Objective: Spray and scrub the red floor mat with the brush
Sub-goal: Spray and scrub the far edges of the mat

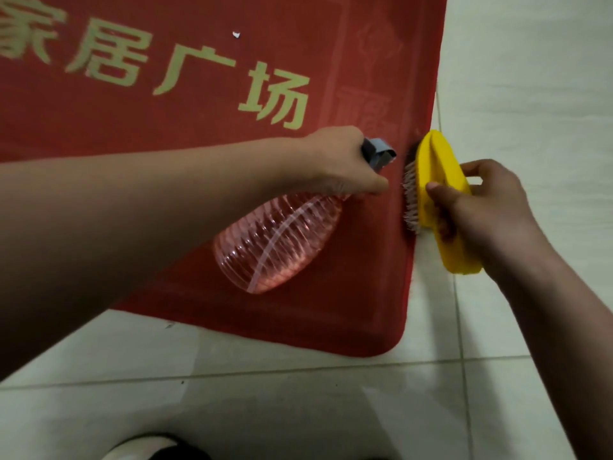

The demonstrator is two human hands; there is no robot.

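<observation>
- Head view: a red pile floor mat with gold characters (331,310) lies on a pale tiled floor (298,410), and both hands work at the mat's right edge.
- The left hand (335,161) has its grip closed round the neck of a clear pink ribbed plastic spray bottle (278,240). The bottle is held over the mat, just inside that right edge, body slanting back toward the person.
- The bottle's grey spray head (378,152) faces outward across the mat's right border.
- The right hand (487,200) grips a yellow plastic scrubbing brush (438,180), thumb on its back and fingers curled behind the handle.
- The brush is tipped on its side over the mat's right edge, long axis running along that edge, bristles (409,200) turned inward toward the mat and the spray head.
- Key relation: the bristles sit just beyond the spray head, nearly in its line, so a squirt would likely wet the border strip and the bristles alike.
- Scrubbing probably calls for rolling the brush bristles-down onto the mat; the right hand is nearer this edge.
</observation>
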